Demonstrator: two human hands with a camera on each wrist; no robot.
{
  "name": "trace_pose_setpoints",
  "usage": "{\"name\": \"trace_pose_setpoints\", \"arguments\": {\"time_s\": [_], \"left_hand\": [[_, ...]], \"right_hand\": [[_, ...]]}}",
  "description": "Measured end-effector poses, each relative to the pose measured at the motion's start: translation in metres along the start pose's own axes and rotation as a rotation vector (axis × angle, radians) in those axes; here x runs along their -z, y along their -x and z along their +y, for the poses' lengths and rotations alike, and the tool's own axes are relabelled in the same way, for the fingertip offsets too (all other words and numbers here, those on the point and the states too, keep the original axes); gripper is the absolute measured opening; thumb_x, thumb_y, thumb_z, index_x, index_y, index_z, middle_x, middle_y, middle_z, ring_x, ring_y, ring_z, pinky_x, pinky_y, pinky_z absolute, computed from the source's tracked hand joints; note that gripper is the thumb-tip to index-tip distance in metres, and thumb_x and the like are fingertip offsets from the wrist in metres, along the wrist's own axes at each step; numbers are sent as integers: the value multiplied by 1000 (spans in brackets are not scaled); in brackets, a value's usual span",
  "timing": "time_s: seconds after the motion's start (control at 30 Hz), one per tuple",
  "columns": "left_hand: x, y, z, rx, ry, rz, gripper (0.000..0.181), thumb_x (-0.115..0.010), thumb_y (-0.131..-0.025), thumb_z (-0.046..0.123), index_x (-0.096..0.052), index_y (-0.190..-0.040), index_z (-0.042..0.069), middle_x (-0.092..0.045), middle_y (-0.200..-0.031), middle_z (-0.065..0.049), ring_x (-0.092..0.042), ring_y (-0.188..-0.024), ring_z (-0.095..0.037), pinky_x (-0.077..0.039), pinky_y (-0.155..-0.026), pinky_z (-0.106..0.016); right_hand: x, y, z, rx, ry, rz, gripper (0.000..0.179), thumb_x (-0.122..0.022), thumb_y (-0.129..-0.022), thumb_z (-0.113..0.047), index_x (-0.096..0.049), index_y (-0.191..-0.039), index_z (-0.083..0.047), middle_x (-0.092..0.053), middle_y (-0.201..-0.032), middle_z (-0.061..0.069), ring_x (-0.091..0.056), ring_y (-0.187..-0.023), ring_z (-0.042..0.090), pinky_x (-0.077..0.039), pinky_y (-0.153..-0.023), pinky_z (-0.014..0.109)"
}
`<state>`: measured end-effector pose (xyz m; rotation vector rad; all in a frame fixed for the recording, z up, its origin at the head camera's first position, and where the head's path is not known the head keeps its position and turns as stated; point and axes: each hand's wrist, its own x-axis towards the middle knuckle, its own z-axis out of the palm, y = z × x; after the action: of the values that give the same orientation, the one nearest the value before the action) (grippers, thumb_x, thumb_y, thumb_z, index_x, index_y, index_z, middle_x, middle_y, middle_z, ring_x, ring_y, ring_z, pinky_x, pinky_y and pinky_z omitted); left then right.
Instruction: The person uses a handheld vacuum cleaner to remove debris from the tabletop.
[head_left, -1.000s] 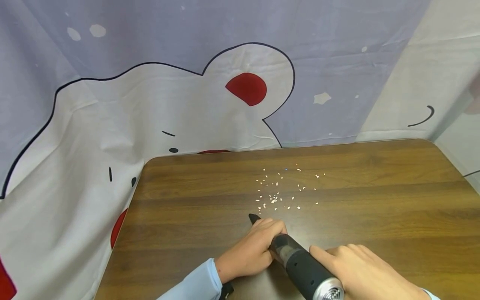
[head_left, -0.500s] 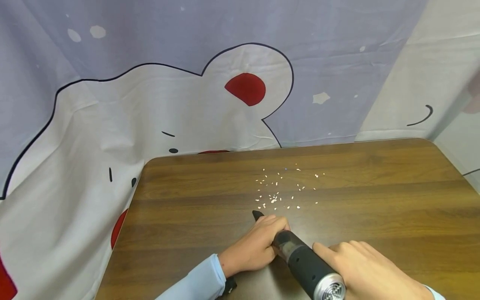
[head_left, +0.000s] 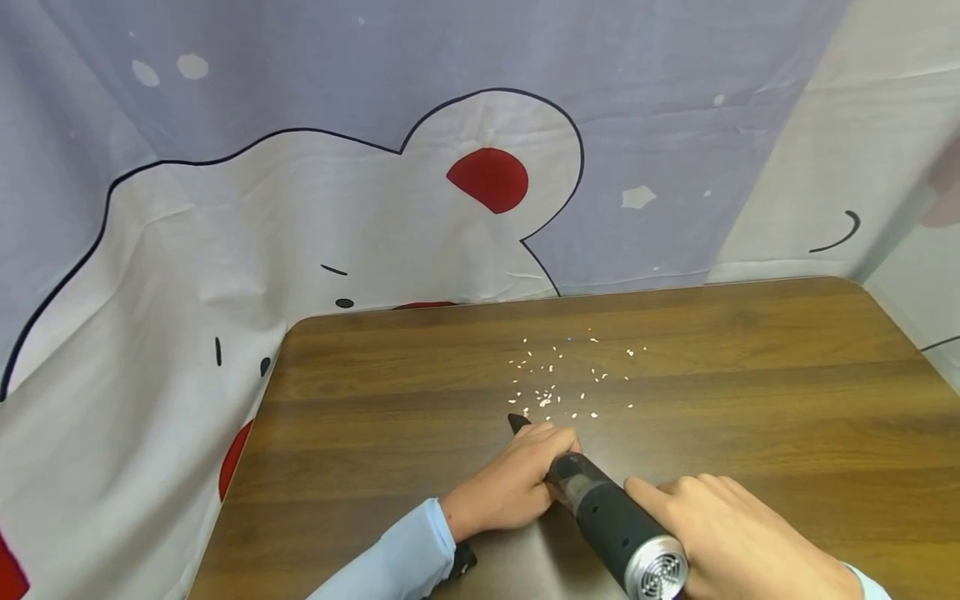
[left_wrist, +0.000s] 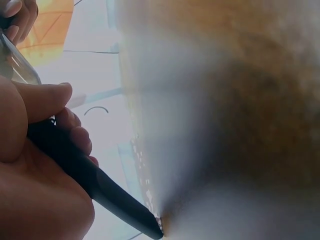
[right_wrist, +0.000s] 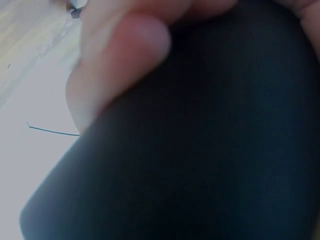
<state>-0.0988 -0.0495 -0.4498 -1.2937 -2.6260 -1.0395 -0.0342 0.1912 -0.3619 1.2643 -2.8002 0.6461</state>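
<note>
A black handheld vacuum cleaner with a silver vented end lies slantwise between both hands in the head view. My left hand grips its narrow nozzle, thumb and fingers curled round it in the left wrist view. The nozzle's tip points away, right at the near edge of scattered small white bits. My right hand holds the body from the right side; in the right wrist view its fingers wrap the dark body, which fills most of that picture.
The brown wooden table reaches back to a printed curtain along its far and left sides. A small dark object shows beside the left sleeve. One tiny blue bit lies among the white ones.
Both hands have moved the vacuum cleaner slightly forward, the nozzle tip shifting a little right and reaching the nearest white bits. Both grips stay the same.
</note>
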Motion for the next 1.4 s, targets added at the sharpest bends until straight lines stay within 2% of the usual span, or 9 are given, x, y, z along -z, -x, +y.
{"name": "trace_pose_setpoints", "arguments": {"time_s": [0.27, 0.4, 0.6, 0.73, 1.0, 1.23, 1.4], "left_hand": [[1, -5, -5, 10, 12, -9, 23, -65, -82, 12, -48, -91, 25, -46, -82, 16, -40, -83, -2, -34, -80, -25], [3, -7, -9, 11, 33, -18, 23, -63, -83, 11, -48, -91, 25, -46, -81, 16, -39, -81, -3, -33, -80, -26], [5, -11, -17, -14, 32, -12, 27, -65, -79, 6, -49, -92, 23, -46, -83, 14, -42, -86, -2, -34, -88, -29], [6, -15, -22, -26, 21, -18, 29, -65, -77, 4, -50, -94, 23, -47, -85, 13, -43, -89, -3, -34, -88, -30], [8, -21, -29, -27, 18, -36, 27, -64, -80, 4, -49, -94, 22, -49, -87, 12, -45, -94, -2, -33, -94, -31], [11, -26, -40, -29, 17, -69, 29, -63, -79, 2, -49, -93, 23, -48, -90, 15, -43, -91, -4, -34, -85, -31], [13, -30, -46, -29, 7, -76, 26, -63, -80, 5, -49, -93, 23, -47, -89, 15, -43, -91, -4, -34, -84, -30]], "right_hand": [[-1, -3, 2, -14, 53, 38, 39, -75, -63, -17, -46, -84, -33, -34, -58, -27, -33, -46, -8, -30, -41, 18], [-1, -5, 4, -36, 80, 30, 38, -73, -63, -15, -45, -83, -32, -34, -58, -26, -33, -46, -6, -31, -42, 20], [-5, -9, 8, -44, 147, 58, 35, -71, -66, -14, -45, -83, -30, -33, -58, -25, -32, -47, -4, -30, -43, 20], [-9, -12, 12, -26, 160, 87, 36, -70, -65, -11, -46, -84, -28, -32, -58, -24, -32, -47, -3, -30, -42, 20], [-12, -15, 18, -23, 170, 97, 37, -72, -62, -11, -46, -85, -26, -32, -57, -23, -32, -46, -2, -30, -40, 21], [-18, -20, 23, -29, 203, 121, 37, -75, -61, -16, -47, -85, -24, -32, -57, -21, -33, -44, 0, -30, -39, 22], [-21, -25, 28, -32, 207, 130, 36, -75, -61, -17, -48, -85, -23, -32, -56, -19, -33, -44, 0, -31, -39, 22]]}}
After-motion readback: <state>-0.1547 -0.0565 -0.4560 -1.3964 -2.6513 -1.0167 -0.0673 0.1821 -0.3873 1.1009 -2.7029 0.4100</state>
